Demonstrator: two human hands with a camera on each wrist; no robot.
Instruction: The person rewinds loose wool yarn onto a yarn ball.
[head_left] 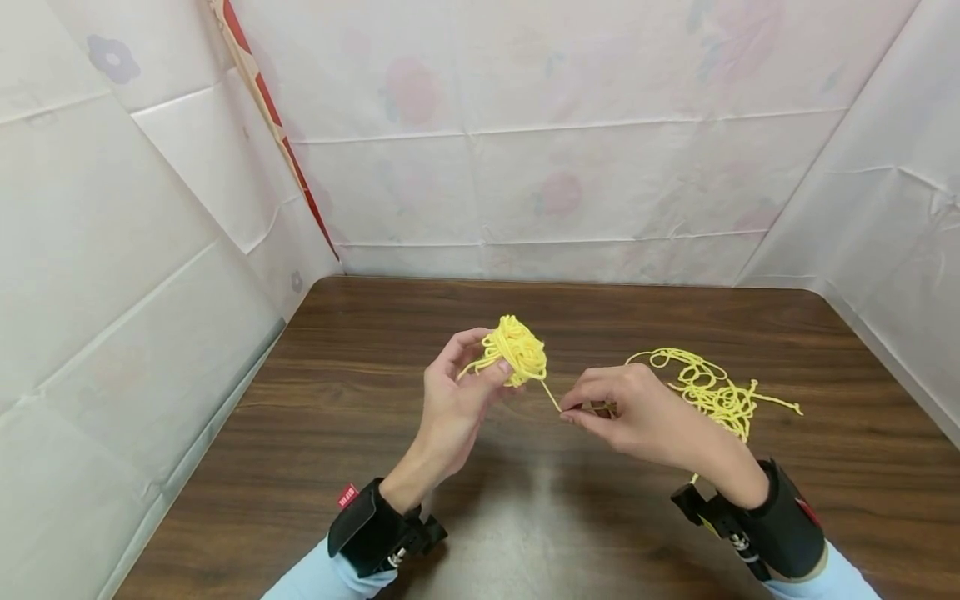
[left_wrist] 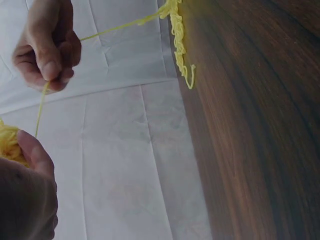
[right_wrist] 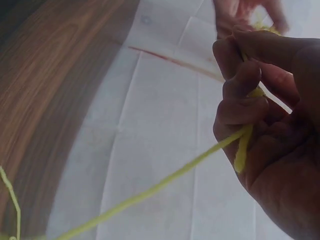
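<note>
While the left hand (head_left: 457, 400) is raised above the counter (head_left: 360, 467), its thumb and curled fingers grip a small wound ball of yellow yarn (head_left: 516, 350), held at the fingertips just above the wood surface. A single taut strand (head_left: 551, 394) runs from the ball down and to the right into the right hand (head_left: 637, 412), which pinches it between thumb and forefinger, the other fingers curled in beside them. The two hands are near each other, not touching, joined only by the strand. In the left wrist view the ball shows at the left edge under the thumb, with the strand rising to the right hand's fingertips. In the right wrist view the strand passes through the curled fingers (right_wrist: 240, 95) and continues down and left out of the grip. Behind the right hand, a loose tangle of yarn (head_left: 708, 387) lies flat on the counter, spread in loops, with one end trailing to the right. Both wrists carry black strapped bands (head_left: 371, 529) over light blue sleeves. White sheeting with a faint flower print (head_left: 562, 142) encloses the counter on three sides; a red-edged strip (head_left: 273, 125) runs down the left rear corner.
</note>
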